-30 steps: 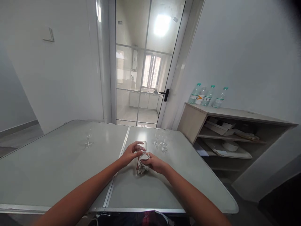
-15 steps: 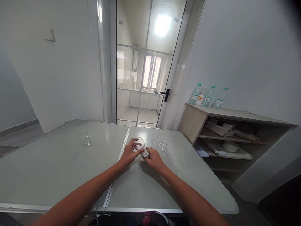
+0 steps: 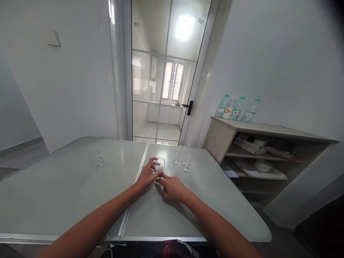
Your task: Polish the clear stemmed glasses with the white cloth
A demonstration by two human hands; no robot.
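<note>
I've got both hands together at the middle of the frame: the left hand (image 3: 146, 175) has its fingers wrapped around the bowl of a clear stemmed glass (image 3: 160, 165), and the right hand (image 3: 173, 187) is curled low beside it, fingertips at the glass's lower part. What's under that palm, I can't tell. Just right of them, more stemmed glasses (image 3: 187, 170) stand clustered on the tabletop (image 3: 88, 197); left of centre, a lone glass (image 3: 101, 164) stands well apart. Farther out, bottles (image 3: 237, 111) top the cabinet (image 3: 221, 138) at right.
</note>
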